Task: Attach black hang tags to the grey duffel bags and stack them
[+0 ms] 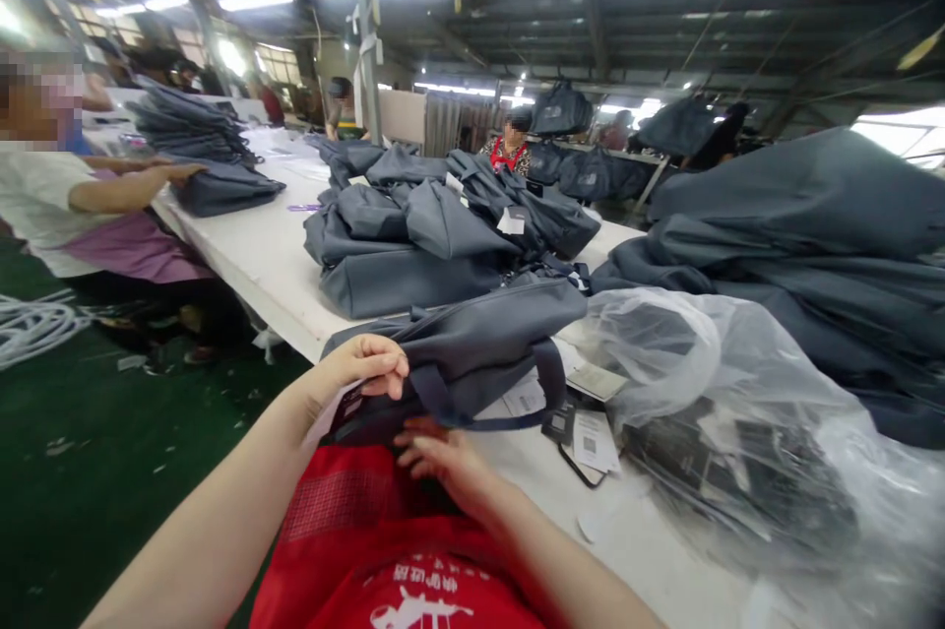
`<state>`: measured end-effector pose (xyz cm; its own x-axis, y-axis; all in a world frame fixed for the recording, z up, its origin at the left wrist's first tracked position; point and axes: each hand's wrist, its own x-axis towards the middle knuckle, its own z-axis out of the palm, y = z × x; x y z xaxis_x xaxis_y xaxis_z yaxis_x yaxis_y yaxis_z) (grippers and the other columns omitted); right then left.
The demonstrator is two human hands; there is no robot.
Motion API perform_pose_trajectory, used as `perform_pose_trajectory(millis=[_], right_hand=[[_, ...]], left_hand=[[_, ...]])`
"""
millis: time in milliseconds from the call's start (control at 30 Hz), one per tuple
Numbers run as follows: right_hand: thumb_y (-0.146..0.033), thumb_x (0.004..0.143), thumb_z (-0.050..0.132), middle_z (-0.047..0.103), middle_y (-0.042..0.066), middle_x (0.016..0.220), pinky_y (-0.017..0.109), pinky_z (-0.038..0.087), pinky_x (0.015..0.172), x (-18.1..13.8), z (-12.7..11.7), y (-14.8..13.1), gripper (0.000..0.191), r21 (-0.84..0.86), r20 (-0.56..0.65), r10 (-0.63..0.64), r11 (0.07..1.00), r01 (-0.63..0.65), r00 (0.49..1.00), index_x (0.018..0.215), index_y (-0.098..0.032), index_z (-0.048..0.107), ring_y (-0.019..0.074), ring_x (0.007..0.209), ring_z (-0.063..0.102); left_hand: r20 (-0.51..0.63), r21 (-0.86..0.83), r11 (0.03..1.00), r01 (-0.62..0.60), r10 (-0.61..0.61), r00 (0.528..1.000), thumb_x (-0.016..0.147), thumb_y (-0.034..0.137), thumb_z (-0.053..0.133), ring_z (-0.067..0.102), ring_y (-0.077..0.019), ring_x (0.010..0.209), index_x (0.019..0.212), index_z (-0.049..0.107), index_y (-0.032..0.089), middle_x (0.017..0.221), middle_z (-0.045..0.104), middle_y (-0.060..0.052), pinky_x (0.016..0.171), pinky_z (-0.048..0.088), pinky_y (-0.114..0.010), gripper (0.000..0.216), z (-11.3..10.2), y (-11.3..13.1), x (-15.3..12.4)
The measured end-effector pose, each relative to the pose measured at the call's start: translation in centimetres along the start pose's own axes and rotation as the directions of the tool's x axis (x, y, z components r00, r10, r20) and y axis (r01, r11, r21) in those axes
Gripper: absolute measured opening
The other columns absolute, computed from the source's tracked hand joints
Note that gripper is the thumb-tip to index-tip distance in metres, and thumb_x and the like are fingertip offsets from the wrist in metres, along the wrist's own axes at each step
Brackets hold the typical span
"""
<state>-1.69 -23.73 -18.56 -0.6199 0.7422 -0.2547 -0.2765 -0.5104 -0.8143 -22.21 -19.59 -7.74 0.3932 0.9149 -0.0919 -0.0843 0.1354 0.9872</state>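
Note:
A dark grey bag (487, 324) with dark carry straps lies on the white table right in front of me. My left hand (369, 368) is at its near left side, with the fingers curled into a pinch; what they grip is hidden. A pale tag (331, 417) with a dark printed patch shows beneath that hand and wrist. Lower and to the right, my right hand (439, 460) has its fingers spread, slightly blurred, between the bag's near edge and my red apron (354, 501). Nothing shows in it.
Several dark grey bags are heaped behind (428, 225). More grey bags (797, 206) pile up at right. A clear plastic bag (745, 353) with dark contents lies near right, beside printed tags (595, 442). At left, a co-worker's hands touch a stack of bags (221, 186).

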Motion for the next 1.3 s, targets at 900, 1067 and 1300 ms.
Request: perform_pose_trajectory(millis=[900, 1067, 1300], right_hand=[[-0.017, 0.085, 0.055, 0.074, 0.003, 0.086, 0.026, 0.053, 0.076, 1.8, 3.3, -12.2, 0.019, -0.781, 0.166, -0.632, 0.385, 0.492, 0.757, 0.086, -0.019, 0.074, 0.0152, 0.08, 0.068], [-0.025, 0.085, 0.059, 0.072, 0.003, 0.082, 0.021, 0.05, 0.056, 2.2, 2.5, -12.4, 0.015, -0.663, 0.035, -0.602, 0.583, 0.469, 0.798, 0.091, -0.018, 0.071, 0.0107, 0.062, 0.062], [-0.027, 0.086, 0.058, 0.07, 0.003, 0.084, 0.017, 0.038, 0.039, 2.4, 2.2, -12.4, 0.018, -0.617, 0.041, -0.582, 0.625, 0.479, 0.812, 0.096, -0.018, 0.069, 0.0039, 0.041, 0.048]], left_hand=[[-0.19, 0.362, 0.917, -0.168, 0.249, 0.95, 0.087, 0.039, 0.056, 0.05, -0.0094, 0.057, 0.075, 0.063, 0.016, 0.065, 0.063, 0.0, 0.057, 0.039, -0.023, 0.027, 3.8, -2.1, -1.1], [-0.228, 0.695, 0.705, -0.142, 0.403, 0.886, 0.077, 0.027, 0.066, 0.058, -0.0132, 0.068, 0.091, 0.058, 0.02, 0.076, 0.063, 0.002, 0.067, 0.045, -0.026, 0.017, 4.9, -3.2, -2.6], [-0.267, 0.916, 0.378, 0.131, 0.332, 0.905, 0.074, 0.011, 0.052, 0.066, -0.0209, 0.081, 0.108, 0.052, 0.023, 0.093, 0.068, -0.002, 0.073, 0.047, -0.033, 0.036, 6.3, -2.7, -2.3]])
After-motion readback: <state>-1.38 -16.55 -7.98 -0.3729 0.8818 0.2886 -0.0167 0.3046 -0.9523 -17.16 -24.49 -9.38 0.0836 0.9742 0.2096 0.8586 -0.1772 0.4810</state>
